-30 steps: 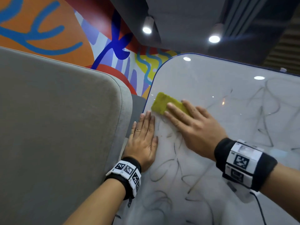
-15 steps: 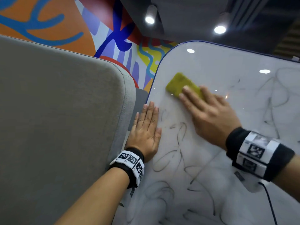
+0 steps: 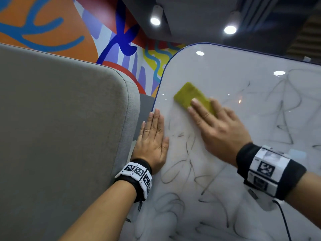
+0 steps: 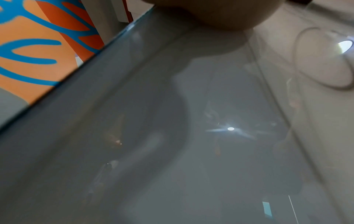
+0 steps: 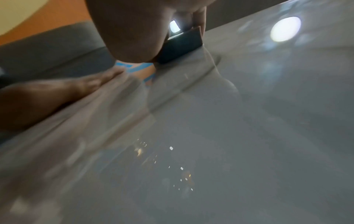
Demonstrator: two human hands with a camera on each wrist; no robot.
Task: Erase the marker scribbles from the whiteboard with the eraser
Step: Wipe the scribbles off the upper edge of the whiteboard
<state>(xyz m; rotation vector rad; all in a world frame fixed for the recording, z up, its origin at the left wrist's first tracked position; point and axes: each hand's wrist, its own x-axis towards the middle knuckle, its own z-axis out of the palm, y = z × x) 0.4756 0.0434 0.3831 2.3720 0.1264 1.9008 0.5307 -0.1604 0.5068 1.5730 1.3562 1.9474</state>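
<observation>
A glossy whiteboard [image 3: 225, 75] with rounded corners carries dark marker scribbles [image 3: 189, 145], thickest below and to the right of my hands. My right hand [image 3: 217, 127] lies flat on a yellow-green eraser [image 3: 189, 94] and presses it against the board near the upper left corner. My left hand [image 3: 152, 136] rests open on the board's left edge, fingers straight and together. In the right wrist view the eraser [image 5: 182, 47] shows as a dark block under my right hand [image 5: 130, 30], with the left hand [image 5: 76, 87] beyond. The left wrist view shows only blurred whiteboard [image 4: 191, 151].
A grey padded panel [image 3: 60, 136] stands close along the board's left edge. Behind both is a wall mural [image 3: 52, 23] in orange, blue and red. Ceiling spotlights [image 3: 155, 20] reflect on the board. A thin black cable [image 3: 284, 221] hangs from my right wristband.
My right hand has slid the eraser up and to the right, away from my left hand. The left hand has stayed flat on the board's edge.
</observation>
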